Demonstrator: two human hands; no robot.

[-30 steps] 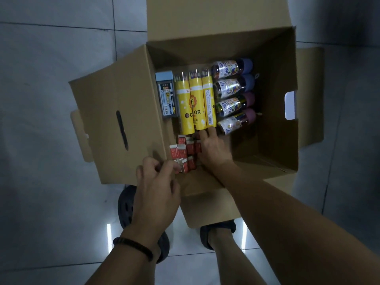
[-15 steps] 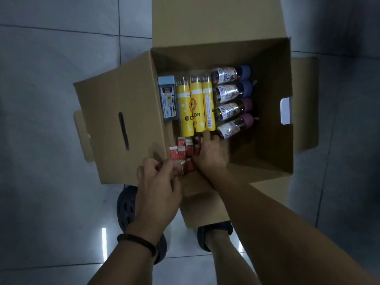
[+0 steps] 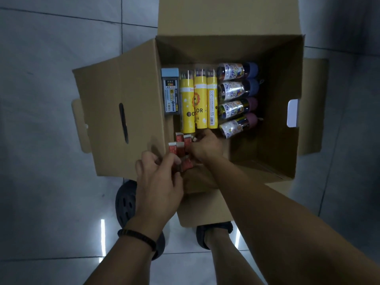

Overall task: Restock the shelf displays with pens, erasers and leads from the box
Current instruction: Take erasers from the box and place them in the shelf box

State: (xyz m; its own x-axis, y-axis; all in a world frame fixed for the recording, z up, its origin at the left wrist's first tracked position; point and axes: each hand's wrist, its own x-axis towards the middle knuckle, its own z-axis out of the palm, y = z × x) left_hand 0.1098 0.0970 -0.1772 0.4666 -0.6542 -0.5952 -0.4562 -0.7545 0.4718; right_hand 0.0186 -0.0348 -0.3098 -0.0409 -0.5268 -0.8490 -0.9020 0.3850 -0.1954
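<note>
Erasers (image 3: 180, 141) in red sleeves lay heaped in the near-left corner of the box (image 3: 277, 89). At the box's near rim the left hand (image 3: 158, 182) pinched one red eraser (image 3: 186, 164) between thumb and curled fingers. Inside the box the right hand (image 3: 206, 148) curled over the heap; whether it gripped anything could not be told. Yellow pencil tubes (image 3: 200, 103) and a lead case (image 3: 170, 93) lay toward the box's far side.

The right hand (image 3: 205, 149) hides part of the red erasers (image 3: 181, 140).

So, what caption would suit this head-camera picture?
Left hand and right hand grip red eraser packs in a cardboard box, beside yellow pencil tubes.
</note>
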